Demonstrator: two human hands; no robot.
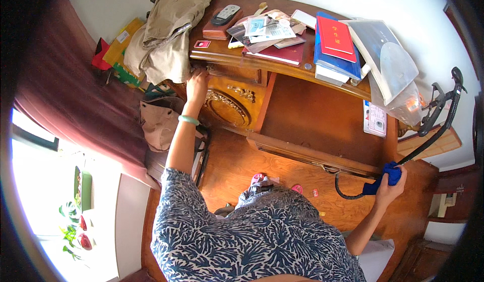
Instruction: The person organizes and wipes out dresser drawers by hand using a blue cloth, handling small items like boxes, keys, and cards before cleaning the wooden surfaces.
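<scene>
My left hand [198, 79], with a pale green bangle on the wrist, is at the front of the wooden desk [227, 58], just below the top. Its fingers touch the upper left part by a small closed drawer [236, 73]; what they grip is hidden. Khaki trousers [166, 28] hang over the desk corner beside it. My right hand [393, 180] holds a bunched blue cloth [391, 172] near the front right corner of the wide drawer [321, 115], which stands pulled out. A black ribbed cord [427, 144] runs up right from the cloth, and a curved end hangs left of it.
Cards [375, 119] lie in the drawer's right side. On the desk are a remote control [226, 14], loose papers [272, 32], red booklets [334, 36] and a plastic-covered book [378, 55]. A canvas bag [160, 123] stands at left, below a curtain [75, 112].
</scene>
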